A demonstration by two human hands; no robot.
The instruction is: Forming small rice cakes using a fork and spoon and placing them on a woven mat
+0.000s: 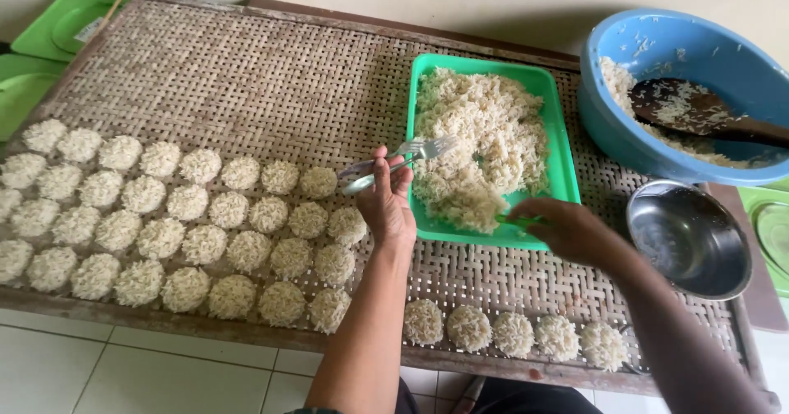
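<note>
No packages, labels, signs or screens anywhere in view.

A single head-worn camera looks steeply down and forward from above the person's near edge of the woven bamboo tray (246, 77), close enough that both forearms enter from the bottom of the view. It takes in the tray from its near wooden rim to the far wall, with the blue basin (625, 126) cut off at the right edge. There is no second view to overlap with it.

I count five rice rounds (514, 334) in the near right row, about thirty-four at my left, one blue basin (608, 118), one steel bowl (689, 237), one fork (423, 148).
</note>
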